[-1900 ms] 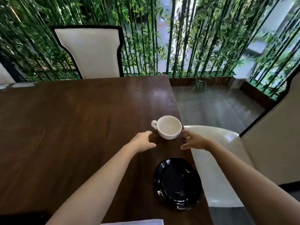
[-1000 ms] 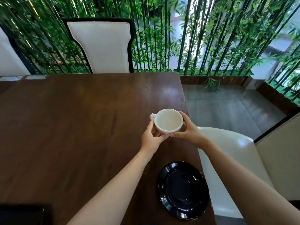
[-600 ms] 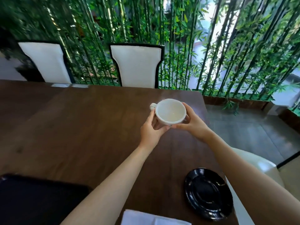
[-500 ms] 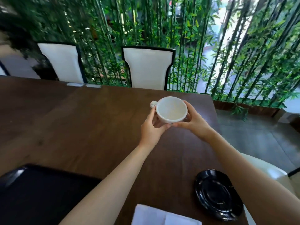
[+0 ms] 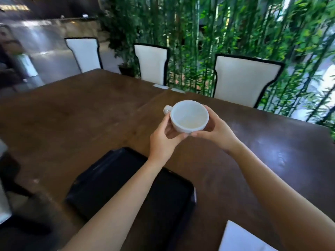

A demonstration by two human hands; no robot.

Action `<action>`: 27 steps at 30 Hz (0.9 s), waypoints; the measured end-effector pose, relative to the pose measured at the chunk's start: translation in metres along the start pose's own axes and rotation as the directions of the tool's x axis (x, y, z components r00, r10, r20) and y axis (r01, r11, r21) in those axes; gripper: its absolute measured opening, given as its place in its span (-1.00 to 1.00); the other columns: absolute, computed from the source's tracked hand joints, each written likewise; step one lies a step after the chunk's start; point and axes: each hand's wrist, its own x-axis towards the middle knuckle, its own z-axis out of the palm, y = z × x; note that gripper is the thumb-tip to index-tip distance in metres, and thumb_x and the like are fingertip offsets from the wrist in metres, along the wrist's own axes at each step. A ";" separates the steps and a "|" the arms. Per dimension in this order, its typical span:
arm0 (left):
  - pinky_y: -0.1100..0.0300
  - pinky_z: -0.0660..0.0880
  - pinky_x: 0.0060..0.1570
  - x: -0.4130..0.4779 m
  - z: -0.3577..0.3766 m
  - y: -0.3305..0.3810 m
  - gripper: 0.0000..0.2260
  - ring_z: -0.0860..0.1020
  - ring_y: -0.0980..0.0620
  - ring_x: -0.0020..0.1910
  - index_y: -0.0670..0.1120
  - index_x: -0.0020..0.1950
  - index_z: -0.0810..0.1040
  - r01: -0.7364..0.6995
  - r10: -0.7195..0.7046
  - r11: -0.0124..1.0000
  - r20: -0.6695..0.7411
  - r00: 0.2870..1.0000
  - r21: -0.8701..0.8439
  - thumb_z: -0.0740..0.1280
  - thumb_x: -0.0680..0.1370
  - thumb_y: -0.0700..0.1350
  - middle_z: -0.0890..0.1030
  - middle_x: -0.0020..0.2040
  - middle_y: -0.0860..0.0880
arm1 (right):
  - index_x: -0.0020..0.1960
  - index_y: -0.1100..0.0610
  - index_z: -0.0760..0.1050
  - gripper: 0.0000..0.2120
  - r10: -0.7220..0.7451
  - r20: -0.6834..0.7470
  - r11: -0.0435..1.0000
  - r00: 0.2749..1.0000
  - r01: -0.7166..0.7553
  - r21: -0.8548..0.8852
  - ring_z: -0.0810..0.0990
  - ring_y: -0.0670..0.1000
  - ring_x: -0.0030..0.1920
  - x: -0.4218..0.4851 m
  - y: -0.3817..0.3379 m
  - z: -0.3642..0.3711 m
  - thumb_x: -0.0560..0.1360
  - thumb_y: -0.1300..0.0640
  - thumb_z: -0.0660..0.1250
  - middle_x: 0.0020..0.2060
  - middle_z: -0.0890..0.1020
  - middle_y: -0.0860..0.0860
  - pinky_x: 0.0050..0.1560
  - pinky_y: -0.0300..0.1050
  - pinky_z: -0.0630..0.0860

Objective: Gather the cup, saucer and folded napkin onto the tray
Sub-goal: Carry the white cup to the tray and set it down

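Note:
Both hands hold an empty white cup in the air above the dark wooden table, its handle pointing left. My left hand grips its left side and underside, and my right hand cups its right side. A black rectangular tray lies on the table below and to the left of the cup, partly covered by my left forearm. A folded white napkin shows at the bottom right edge. The black saucer is out of view.
Three white chairs with black trim stand along the table's far side. A wall of green bamboo rises behind them. A blurred grey object sits at the left edge.
The cup was taken off the table with both hands and carried left. The view swung left, so the tray came into sight and the saucer left the frame.

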 end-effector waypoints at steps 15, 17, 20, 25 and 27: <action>0.48 0.47 0.02 -0.029 -0.153 -0.099 -0.29 0.47 0.17 0.24 0.06 0.44 0.27 0.225 -0.214 0.970 -0.116 0.970 0.087 0.50 0.37 -0.18 0.47 0.32 0.12 | 0.35 -0.12 0.29 -0.24 0.101 0.254 0.988 0.962 -0.127 0.088 0.46 -0.07 0.29 0.039 0.044 0.189 0.24 0.06 0.56 0.25 0.50 -0.11 0.34 0.09 0.42; 0.35 0.49 0.10 -0.035 -0.157 -0.117 -0.29 0.45 0.12 0.29 0.07 0.44 0.27 0.271 -0.260 0.957 -0.112 0.959 0.101 0.50 0.37 -0.17 0.46 0.30 0.14 | 0.36 -0.07 0.28 -0.25 0.134 0.306 0.978 0.943 -0.175 0.111 0.47 -0.08 0.28 0.036 0.057 0.202 0.28 0.13 0.56 0.26 0.49 -0.06 0.33 0.05 0.43; 0.19 0.47 0.19 -0.044 -0.155 -0.139 -0.31 0.46 0.10 0.28 0.08 0.41 0.30 0.329 -0.310 0.935 -0.148 0.939 0.132 0.52 0.35 -0.13 0.49 0.30 0.09 | 0.36 -0.03 0.27 -0.28 0.184 0.386 0.958 0.904 -0.253 0.137 0.47 -0.12 0.26 0.032 0.076 0.213 0.32 0.21 0.53 0.26 0.47 -0.04 0.25 -0.12 0.47; 0.34 0.42 0.09 -0.057 -0.138 -0.160 -0.29 0.44 0.15 0.22 0.02 0.42 0.27 0.406 -0.376 0.908 -0.226 0.899 0.105 0.52 0.35 -0.14 0.47 0.26 0.10 | 0.34 -0.13 0.28 -0.28 0.224 0.530 0.934 0.818 -0.335 0.122 0.43 -0.11 0.27 0.036 0.100 0.216 0.34 0.29 0.50 0.29 0.39 -0.04 0.13 -0.25 0.53; 0.29 0.44 0.10 -0.060 -0.131 -0.166 -0.29 0.45 0.08 0.26 -0.01 0.41 0.27 0.429 -0.398 0.901 -0.259 0.880 0.072 0.52 0.35 -0.20 0.47 0.28 0.04 | 0.34 -0.17 0.28 -0.27 0.251 0.569 0.930 0.783 -0.357 0.081 0.40 -0.04 0.30 0.040 0.107 0.216 0.33 0.27 0.51 0.33 0.32 -0.02 0.12 -0.22 0.54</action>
